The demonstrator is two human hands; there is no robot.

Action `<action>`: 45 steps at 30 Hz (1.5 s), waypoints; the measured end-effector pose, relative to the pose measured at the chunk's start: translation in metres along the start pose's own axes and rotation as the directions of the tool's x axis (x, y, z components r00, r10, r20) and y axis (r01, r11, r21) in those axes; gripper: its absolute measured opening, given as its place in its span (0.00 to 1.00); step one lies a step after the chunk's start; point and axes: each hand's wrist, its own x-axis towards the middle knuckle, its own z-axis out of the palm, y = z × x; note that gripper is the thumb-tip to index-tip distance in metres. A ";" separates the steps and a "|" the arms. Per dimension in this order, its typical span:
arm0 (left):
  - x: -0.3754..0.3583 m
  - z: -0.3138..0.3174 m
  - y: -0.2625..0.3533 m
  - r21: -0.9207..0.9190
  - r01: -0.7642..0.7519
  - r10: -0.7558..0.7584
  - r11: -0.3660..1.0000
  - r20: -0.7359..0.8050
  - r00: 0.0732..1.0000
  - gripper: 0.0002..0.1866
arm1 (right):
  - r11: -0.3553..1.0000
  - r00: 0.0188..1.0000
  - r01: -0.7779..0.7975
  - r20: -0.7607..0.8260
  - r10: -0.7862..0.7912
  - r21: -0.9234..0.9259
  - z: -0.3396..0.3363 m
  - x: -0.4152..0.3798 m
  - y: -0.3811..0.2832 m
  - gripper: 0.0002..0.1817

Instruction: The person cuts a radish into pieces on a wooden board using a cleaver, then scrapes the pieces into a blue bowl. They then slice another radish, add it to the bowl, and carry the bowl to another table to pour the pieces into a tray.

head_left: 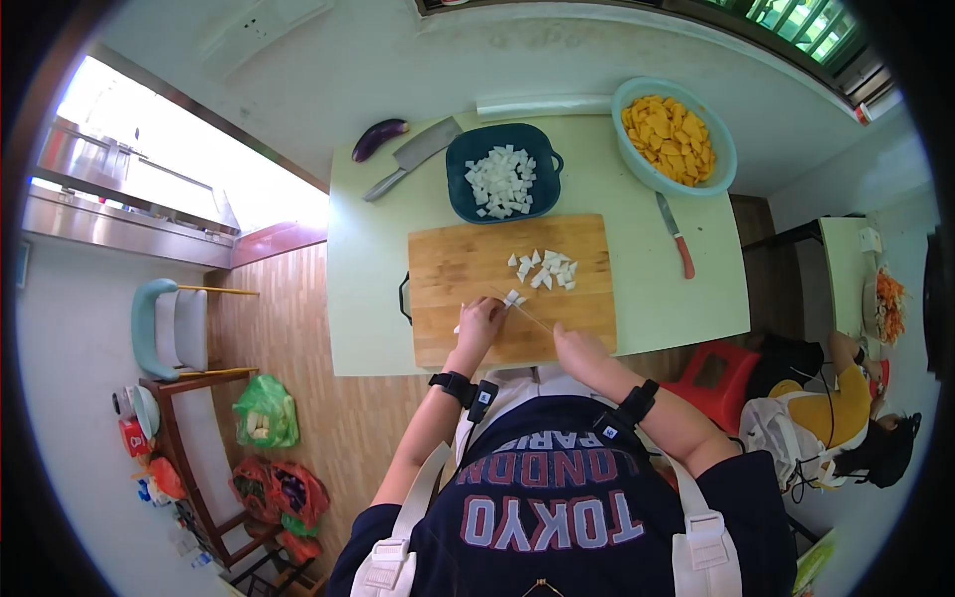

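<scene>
On the wooden cutting board (453, 259), my right hand (580, 350) is closed around the handle of a knife (537, 320). Its thin blade, seen nearly edge-on, reaches left to some white vegetable pieces (513, 298). My left hand (481, 324) is closed, its fingertips pressed against those pieces beside the blade; a bit of white shows at its left side. Farther up the board lie several cut white chunks (545, 269). Just beyond the board, a dark teal basin (461, 199) holds many white cubes (500, 181).
A cleaver (426, 145) and an eggplant (379, 139) lie at the back left. At right are a light blue bowl (726, 149) of orange slices and a red-handled knife (676, 237). A red stool (718, 373) stands near the table; another person (826, 418) works at far right.
</scene>
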 end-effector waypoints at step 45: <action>-0.008 -0.001 0.008 0.274 -0.111 0.146 0.955 -0.110 0.983 0.02 | 0.992 0.999 -0.003 0.038 -0.002 0.124 0.020 0.015 -0.004 0.08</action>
